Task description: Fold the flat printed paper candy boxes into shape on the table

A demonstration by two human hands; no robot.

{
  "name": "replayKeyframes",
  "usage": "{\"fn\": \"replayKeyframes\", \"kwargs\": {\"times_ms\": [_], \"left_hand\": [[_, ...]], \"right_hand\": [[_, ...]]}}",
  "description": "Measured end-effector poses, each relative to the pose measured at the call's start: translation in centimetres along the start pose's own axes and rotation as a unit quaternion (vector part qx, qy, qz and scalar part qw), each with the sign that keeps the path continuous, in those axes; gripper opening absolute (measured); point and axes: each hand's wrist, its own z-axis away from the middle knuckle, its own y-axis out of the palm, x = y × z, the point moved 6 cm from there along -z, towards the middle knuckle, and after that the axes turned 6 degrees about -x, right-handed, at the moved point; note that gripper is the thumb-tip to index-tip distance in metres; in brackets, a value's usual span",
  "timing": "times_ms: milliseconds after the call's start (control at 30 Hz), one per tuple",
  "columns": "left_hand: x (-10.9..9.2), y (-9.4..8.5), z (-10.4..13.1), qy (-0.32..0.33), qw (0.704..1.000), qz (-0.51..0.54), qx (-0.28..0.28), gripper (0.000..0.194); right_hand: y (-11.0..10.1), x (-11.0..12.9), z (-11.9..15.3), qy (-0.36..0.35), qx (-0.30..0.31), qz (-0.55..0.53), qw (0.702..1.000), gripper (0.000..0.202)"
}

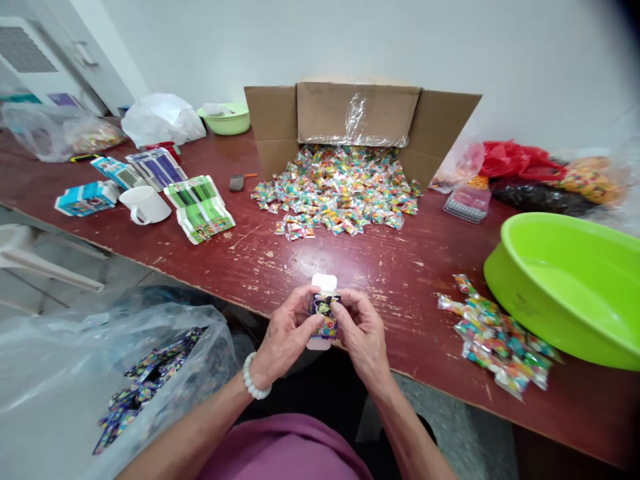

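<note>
Between my two hands is a small printed candy box (324, 320), dark with a cartoon figure and bright colours, its white flaps standing out at the top and bottom. My left hand (290, 327) grips its left side, thumb across the front. On the right side, my right hand (361, 330) pinches it, thumb on the printed face. Both hands are at the table's front edge. Beyond them a heap of small wrapped candies (340, 190) spills from a cardboard box (357, 113) lying on its side.
A large green basin (565, 287) stands at right beside bagged candies (500, 340). Flat green cartons (200, 207), a white mug (144, 204) and blue cartons (87, 198) are at left. Below the table edge, a clear plastic bag (200, 333) holds dark printed packs (145, 380).
</note>
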Motion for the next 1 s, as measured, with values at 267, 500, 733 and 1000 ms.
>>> {"fn": "replayKeyframes", "kwargs": {"times_ms": [267,500,733,1000], "left_hand": [[0.2,0.0,0.3,-0.014,0.999,0.038,0.026,0.023],[-0.2,-0.4,0.4,-0.056,0.993,0.101,-0.026,0.045],[1.9,2.2,1.8,-0.318,0.905,0.252,0.129,0.056],[2.9,1.5,1.2,-0.275,0.945,0.170,0.051,0.062]], "right_hand": [[-0.8,-0.1,-1.3,0.088,0.028,-0.067,0.993,0.025],[-0.4,0.0,-1.0,0.062,0.074,-0.025,0.995,0.016],[0.1,0.6,-0.2,-0.005,0.093,0.068,0.993,0.017],[1.1,0.3,-1.0,0.051,0.160,0.048,0.985,0.014]]}}
